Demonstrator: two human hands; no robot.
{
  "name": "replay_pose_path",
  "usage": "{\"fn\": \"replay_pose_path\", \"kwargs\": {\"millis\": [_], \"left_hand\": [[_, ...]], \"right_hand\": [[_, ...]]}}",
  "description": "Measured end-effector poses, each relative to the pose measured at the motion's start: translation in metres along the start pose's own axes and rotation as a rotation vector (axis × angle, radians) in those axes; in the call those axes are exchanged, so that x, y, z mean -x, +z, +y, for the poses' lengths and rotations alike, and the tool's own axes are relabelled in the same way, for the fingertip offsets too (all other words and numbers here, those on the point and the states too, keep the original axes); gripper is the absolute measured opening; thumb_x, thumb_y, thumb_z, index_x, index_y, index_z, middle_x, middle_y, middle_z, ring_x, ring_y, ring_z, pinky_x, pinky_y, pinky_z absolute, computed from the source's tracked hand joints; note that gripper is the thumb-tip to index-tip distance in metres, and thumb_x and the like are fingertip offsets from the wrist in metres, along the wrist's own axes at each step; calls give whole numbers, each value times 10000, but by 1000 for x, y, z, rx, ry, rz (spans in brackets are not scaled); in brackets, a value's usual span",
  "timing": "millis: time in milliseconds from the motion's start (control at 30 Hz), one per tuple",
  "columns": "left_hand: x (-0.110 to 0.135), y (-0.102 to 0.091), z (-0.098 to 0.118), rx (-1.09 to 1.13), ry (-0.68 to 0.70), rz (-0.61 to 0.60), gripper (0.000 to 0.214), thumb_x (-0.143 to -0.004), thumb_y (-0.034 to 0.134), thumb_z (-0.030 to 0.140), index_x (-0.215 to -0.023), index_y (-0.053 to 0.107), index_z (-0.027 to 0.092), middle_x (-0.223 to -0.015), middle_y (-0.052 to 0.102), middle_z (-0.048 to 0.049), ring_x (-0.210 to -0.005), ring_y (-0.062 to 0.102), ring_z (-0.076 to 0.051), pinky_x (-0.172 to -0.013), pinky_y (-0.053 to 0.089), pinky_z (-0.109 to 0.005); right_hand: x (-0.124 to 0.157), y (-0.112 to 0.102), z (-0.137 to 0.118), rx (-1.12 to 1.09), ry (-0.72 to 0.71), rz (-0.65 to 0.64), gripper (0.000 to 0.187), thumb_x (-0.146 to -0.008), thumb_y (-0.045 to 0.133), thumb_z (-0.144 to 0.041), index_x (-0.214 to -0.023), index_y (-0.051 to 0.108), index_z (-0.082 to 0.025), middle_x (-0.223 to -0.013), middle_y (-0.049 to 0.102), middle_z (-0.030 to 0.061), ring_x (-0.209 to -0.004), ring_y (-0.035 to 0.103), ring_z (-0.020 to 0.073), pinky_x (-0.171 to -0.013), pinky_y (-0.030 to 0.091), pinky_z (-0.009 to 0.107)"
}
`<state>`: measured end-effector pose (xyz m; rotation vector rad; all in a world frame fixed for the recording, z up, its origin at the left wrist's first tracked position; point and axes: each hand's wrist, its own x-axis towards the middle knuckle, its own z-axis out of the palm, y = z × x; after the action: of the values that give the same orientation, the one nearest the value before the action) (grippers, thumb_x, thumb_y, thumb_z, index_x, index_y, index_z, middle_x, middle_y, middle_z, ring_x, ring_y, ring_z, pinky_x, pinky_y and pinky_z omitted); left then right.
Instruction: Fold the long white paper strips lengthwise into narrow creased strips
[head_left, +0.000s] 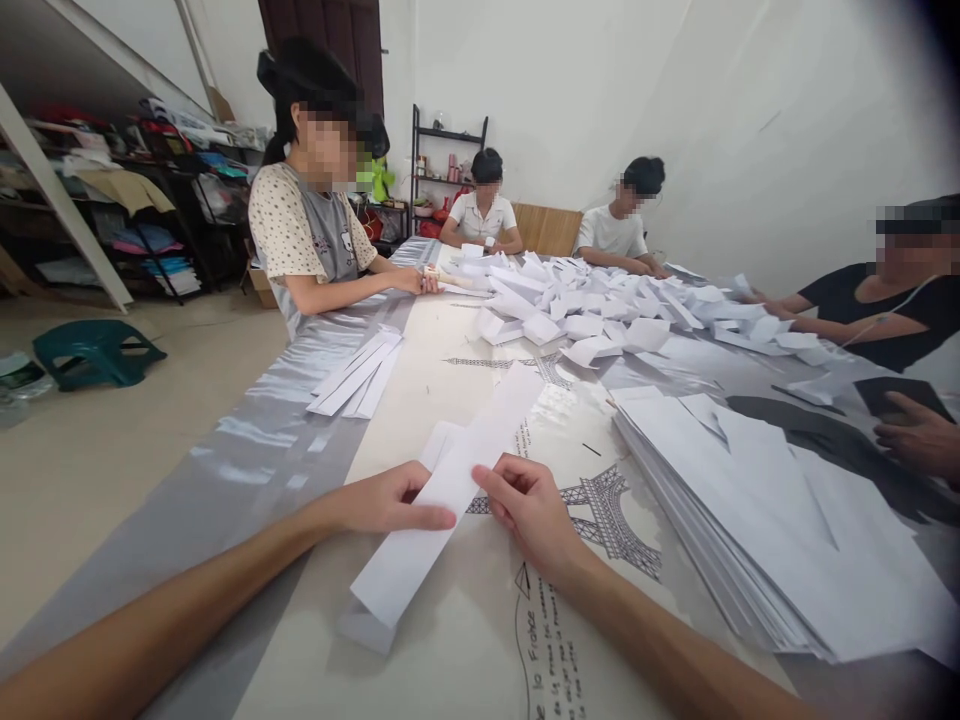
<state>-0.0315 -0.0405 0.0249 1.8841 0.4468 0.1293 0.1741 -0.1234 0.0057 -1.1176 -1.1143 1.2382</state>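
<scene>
Between my hands is a long folded strip of white paper (442, 500), held slantwise above the table, its near end partly unfolded. My left hand (397, 500) grips it from the left, thumb on top and the other fingers mostly hidden under it. On the right edge my right hand (525, 505) pinches the same strip between thumb and curled fingers. A few flat folded white strips (360, 375) lie farther left on the table. To the right rests a thick stack of white paper sheets (787, 530).
The table (420, 400) has a cover printed with Eiffel Towers. A heap of folded papers (592, 300) spreads across its far part. Several people sit or stand around it, one person (322, 220) at the left edge. A green stool (97, 345) stands on the floor.
</scene>
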Motion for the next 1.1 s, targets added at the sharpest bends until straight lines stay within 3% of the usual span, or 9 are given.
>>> {"fn": "replay_pose_path", "kwargs": {"millis": [100,200,333,500,633,800,1100], "left_hand": [[0,0,3,1,-40,46,441,-894,581,529,-677,469,162,-628,376,35,-543,331,-89,-481,224,-235],[2,-4,2,22,-95,-14,460,-862,610,562,-674,486,161,-621,395,29,-534,345,-95,-471,237,-237],[2,-7,-1,1,-38,-99,466,-850,633,538,-639,441,170,-597,337,39,-517,294,-86,-466,198,-252],[-1,-3,-3,-13,28,13,498,-895,568,543,-614,389,172,-599,306,39,-530,266,-82,-476,176,-256],[-1,-5,-1,21,-11,9,469,-881,594,512,-609,429,168,-579,334,39,-512,284,-81,-464,186,-252],[1,-6,1,12,1,-63,463,-876,590,486,-596,386,179,-573,295,40,-512,262,-85,-461,183,-255],[0,-6,-4,0,-7,-67,461,-872,584,496,-592,391,185,-575,293,34,-516,262,-90,-450,177,-258]], "right_hand": [[0,1,-1,-3,6,-28,444,-833,735,-449,-575,482,-192,-459,406,-72,-455,272,81,-492,187,270],[-1,-1,-2,14,-4,8,453,-837,728,-464,-566,486,-193,-458,409,-68,-457,291,87,-502,215,274],[-3,-7,-4,24,-29,108,495,-830,734,-473,-546,435,-199,-463,364,-74,-478,281,93,-530,232,285],[-4,-7,-2,-4,2,90,480,-805,751,-484,-560,445,-207,-453,342,-84,-470,243,93,-521,210,287],[-7,-9,-2,-2,-4,76,467,-810,750,-477,-559,461,-207,-446,365,-76,-463,266,95,-517,220,289],[-12,-21,-7,-70,-20,182,415,-806,765,-439,-598,494,-202,-521,350,-71,-491,251,91,-512,199,289],[-19,-29,-7,-108,-14,271,353,-742,809,-454,-658,578,-200,-561,350,-66,-494,239,93,-483,195,290]]}}
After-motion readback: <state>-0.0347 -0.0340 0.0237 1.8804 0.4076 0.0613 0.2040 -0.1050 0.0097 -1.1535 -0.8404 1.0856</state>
